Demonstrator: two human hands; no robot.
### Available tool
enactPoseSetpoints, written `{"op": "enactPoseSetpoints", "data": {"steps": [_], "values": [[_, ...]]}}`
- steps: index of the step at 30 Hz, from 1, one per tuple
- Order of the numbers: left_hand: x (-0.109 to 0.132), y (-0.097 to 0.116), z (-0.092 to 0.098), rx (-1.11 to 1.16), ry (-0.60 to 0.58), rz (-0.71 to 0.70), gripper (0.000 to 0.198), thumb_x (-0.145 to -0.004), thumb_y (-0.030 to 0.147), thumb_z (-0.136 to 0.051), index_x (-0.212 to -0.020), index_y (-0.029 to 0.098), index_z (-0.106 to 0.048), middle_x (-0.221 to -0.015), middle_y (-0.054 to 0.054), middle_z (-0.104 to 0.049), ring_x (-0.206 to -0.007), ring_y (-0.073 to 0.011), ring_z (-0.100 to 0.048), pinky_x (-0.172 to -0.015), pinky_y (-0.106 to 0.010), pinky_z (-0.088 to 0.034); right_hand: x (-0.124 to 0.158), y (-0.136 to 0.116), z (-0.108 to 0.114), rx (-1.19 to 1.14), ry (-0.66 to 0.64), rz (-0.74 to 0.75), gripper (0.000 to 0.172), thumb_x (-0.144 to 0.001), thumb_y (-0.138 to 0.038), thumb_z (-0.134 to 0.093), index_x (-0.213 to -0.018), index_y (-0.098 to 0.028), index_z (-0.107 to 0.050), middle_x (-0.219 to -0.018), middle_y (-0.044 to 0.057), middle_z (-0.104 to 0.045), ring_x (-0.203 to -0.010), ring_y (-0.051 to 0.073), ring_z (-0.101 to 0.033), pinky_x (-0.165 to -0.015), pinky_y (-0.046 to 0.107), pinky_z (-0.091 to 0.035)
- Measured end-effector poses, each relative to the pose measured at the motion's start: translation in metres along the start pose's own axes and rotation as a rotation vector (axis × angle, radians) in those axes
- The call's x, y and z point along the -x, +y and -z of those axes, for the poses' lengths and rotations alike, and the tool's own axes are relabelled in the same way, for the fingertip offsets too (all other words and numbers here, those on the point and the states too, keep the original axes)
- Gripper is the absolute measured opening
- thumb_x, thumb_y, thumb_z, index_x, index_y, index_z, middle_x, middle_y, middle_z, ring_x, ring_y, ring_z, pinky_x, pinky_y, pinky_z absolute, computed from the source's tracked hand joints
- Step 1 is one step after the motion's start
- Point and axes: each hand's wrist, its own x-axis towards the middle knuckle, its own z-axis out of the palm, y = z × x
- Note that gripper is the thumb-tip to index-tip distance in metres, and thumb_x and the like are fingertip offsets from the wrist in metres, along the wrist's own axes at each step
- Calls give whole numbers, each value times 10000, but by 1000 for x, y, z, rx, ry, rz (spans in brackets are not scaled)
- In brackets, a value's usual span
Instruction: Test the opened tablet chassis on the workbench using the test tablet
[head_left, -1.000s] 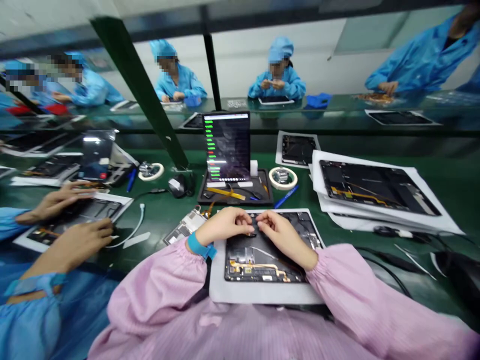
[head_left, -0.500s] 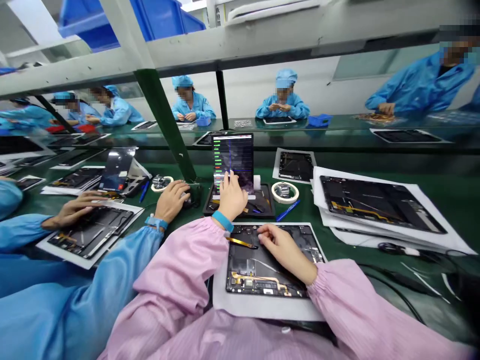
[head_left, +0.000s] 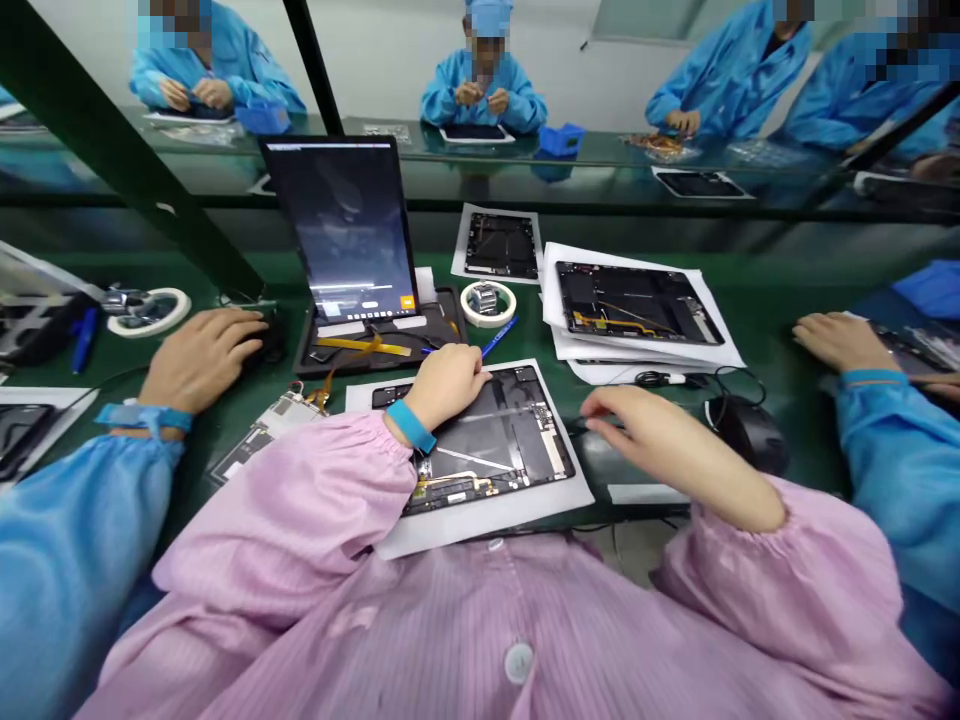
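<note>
My left hand (head_left: 446,385) is over the upper part of an opened black tablet housing (head_left: 536,465), its fingers bent down and pressed together; what is under them is hidden. The housing lies tilted on a white sheet (head_left: 450,530), with a pale strip and gold flex cables inside. My right hand (head_left: 637,425) hovers just right of the housing, its fingers curled; a small dark thing shows at the fingertips, too unclear to name. Behind my left hand a lit screen (head_left: 352,220) leans upright at a black tray (head_left: 304,355) with orange flex cables.
Right of the tray are a tape roll (head_left: 467,305) and a blue pen (head_left: 500,338). More housings (head_left: 637,300) lie on white sheets at the back right. A co-worker's hand (head_left: 199,360) rests at the left, another's (head_left: 847,340) at the right. A black round object (head_left: 742,430) stands near my right arm.
The view has turned right and down. My left hand has left the screen and come down to the housing. My right hand has moved off the housing to its right. The screen shows a different picture.
</note>
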Motion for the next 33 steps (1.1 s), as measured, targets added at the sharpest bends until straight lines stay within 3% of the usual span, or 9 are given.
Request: {"op": "enactPoseSetpoints", "data": {"steps": [3, 7, 12, 17, 19, 22, 25, 33], "values": [[0, 2, -4, -74, -2, -12, 219, -897, 337, -511, -855, 146, -607, -867, -100, -650, -874, -243, -576, -734, -328, -430, 13, 26, -31, 54, -41, 2, 163, -765, -146, -590, -921, -190, -577, -927, 61, -632, -886, 248, -580, -781, 387, -456], [0, 4, -1, -69, 14, -57, 241, -926, 318, -456, -847, 139, -598, -894, -106, -647, -895, -248, -562, -772, -341, -424, 21, 33, -49, -49, -26, 11, 202, -775, -174, -617, -959, -188, -534, -961, 66, -609, -910, 236, -560, -793, 383, -448], [4, 6, 4, 137, -38, 7, 239, -943, 330, -409, -904, 166, -579, -849, -59, -663, -764, -203, -602, -677, -299, -418, 20, 33, -46, -118, -76, 8, 55, -872, -209, -538, -916, -203, -571, -812, 31, -595, -763, 190, -558, -714, 329, -432], [5, 5, -1, 208, -116, 21, 222, -925, 365, -430, -899, 191, -566, -816, -35, -684, -735, -208, -627, -619, -282, -389, 18, 37, -36, -242, 227, -212, 172, -910, -320, -506, -902, -186, -613, -810, 48, -627, -742, 187, -582, -700, 313, -445], [4, 5, -2, 206, -118, 15, 222, -922, 369, -429, -894, 195, -564, -819, -35, -686, -734, -207, -629, -615, -277, -384, 17, 34, -37, -387, 198, -241, 210, -915, -343, -495, -871, -184, -626, -714, 23, -623, -684, 174, -587, -675, 299, -455], [5, 6, -3, 184, -131, 11, 227, -921, 372, -427, -895, 193, -565, -800, -38, -683, -712, -204, -626, -606, -275, -380, 18, 27, -44, -465, 84, -130, 219, -919, -294, -479, -946, -189, -670, -768, 29, -643, -749, 175, -601, -717, 302, -468], [5, 7, -2, 171, -137, 3, 227, -923, 365, -424, -898, 190, -567, -816, -44, -685, -717, -205, -627, -615, -277, -387, 18, 25, -53, -355, 121, -31, 217, -918, -233, -489, -1002, -201, -687, -878, 52, -639, -854, 189, -583, -776, 327, -452], [6, 8, -1, 178, -149, 11, 206, -920, 345, -433, -898, 189, -566, -838, -49, -689, -739, -205, -632, -643, -281, -404, 18, 33, -56, -173, 134, 37, 243, -942, -191, -475, -1028, -234, -698, -856, 44, -609, -829, 183, -545, -768, 356, -390]]}}
